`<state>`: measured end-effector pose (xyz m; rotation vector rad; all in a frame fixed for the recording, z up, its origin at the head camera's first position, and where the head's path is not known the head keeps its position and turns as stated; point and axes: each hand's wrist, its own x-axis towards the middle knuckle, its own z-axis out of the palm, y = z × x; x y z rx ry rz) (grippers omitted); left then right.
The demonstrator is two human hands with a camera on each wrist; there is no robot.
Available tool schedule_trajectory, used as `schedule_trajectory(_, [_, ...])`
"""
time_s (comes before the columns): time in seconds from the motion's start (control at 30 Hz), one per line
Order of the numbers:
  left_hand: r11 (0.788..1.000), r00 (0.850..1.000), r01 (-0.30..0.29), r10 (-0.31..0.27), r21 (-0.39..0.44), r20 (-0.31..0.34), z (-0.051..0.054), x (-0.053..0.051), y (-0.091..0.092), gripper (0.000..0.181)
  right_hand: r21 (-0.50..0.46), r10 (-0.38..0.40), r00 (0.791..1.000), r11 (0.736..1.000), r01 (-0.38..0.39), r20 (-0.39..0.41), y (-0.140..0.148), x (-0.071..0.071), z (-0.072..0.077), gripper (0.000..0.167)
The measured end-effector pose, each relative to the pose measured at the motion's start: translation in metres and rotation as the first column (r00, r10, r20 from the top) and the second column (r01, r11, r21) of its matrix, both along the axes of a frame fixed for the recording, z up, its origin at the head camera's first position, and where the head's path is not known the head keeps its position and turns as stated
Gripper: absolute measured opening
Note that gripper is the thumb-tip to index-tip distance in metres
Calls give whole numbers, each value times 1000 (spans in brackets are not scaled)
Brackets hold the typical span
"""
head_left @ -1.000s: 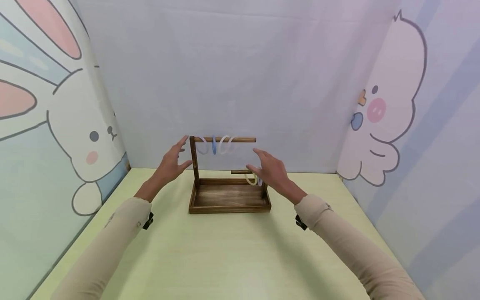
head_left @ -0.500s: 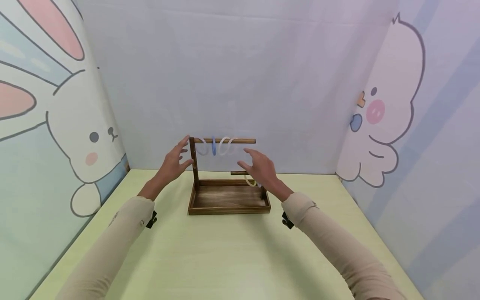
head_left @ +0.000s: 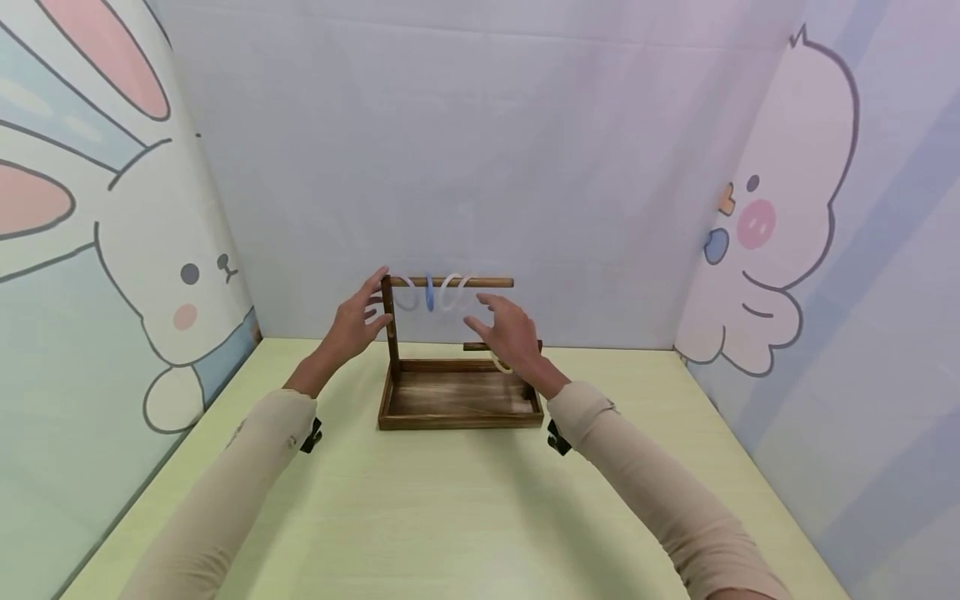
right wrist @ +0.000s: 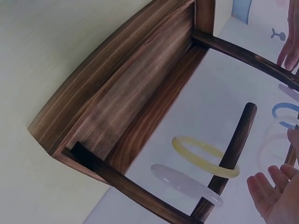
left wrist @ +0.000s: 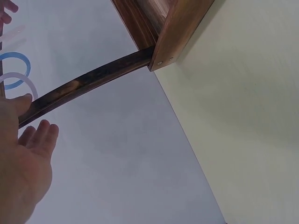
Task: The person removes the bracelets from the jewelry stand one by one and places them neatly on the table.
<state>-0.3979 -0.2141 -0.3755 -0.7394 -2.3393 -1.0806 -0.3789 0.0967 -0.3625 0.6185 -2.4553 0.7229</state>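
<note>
A dark wooden bangle rack with a tray base [head_left: 461, 422] stands at the back of the table. On its upper bar [head_left: 495, 282] hang a pale purple bangle [head_left: 406, 302], a blue bangle [head_left: 430, 293] and whitish ones [head_left: 450, 293]. My left hand [head_left: 352, 325] is at the tall left post [head_left: 392, 342], thumb and fingers extended on either side; contact is unclear. My right hand [head_left: 512, 329], fingers extended and holding nothing, hovers below the upper bar's free end. It partly hides the lower bar [right wrist: 243, 130], which carries a yellow bangle [right wrist: 196, 158] and a pale lilac bangle [right wrist: 184, 184].
The light green tabletop [head_left: 450, 500] stretches in front of the rack. A pale cloth wall [head_left: 480, 167] rises close behind it. Side walls carry a printed rabbit [head_left: 157, 275] and a printed chick [head_left: 780, 217].
My right hand has moved left, in front of the lower bar and nearer the hanging bangles. My left hand has shifted slightly right towards the post. The rack and bangles look unmoved.
</note>
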Motion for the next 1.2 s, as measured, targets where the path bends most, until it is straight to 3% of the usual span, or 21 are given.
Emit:
schedule_trajectory(0.27, [1000, 1000, -5, 6, -14, 27, 1, -1, 7, 88, -30, -17, 999, 999, 18, 37, -6, -3, 1, 52])
schedule_trajectory(0.43, [1000, 999, 0, -1, 4, 48, 0, -2, 8, 89, -42, -17, 1000, 999, 18, 20, -7, -8, -2, 52])
schedule_trajectory(0.87, [1000, 999, -5, 4, 15, 39, -3, -6, 2, 84, -83, 5, 1000, 997, -3, 30, -18, -13, -4, 47])
schedule_trajectory(1.2, [998, 1000, 10, -9, 57, -10, -5, -7, 0, 84, -114, 11, 999, 993, -6, 41, -30, -12, -4, 41])
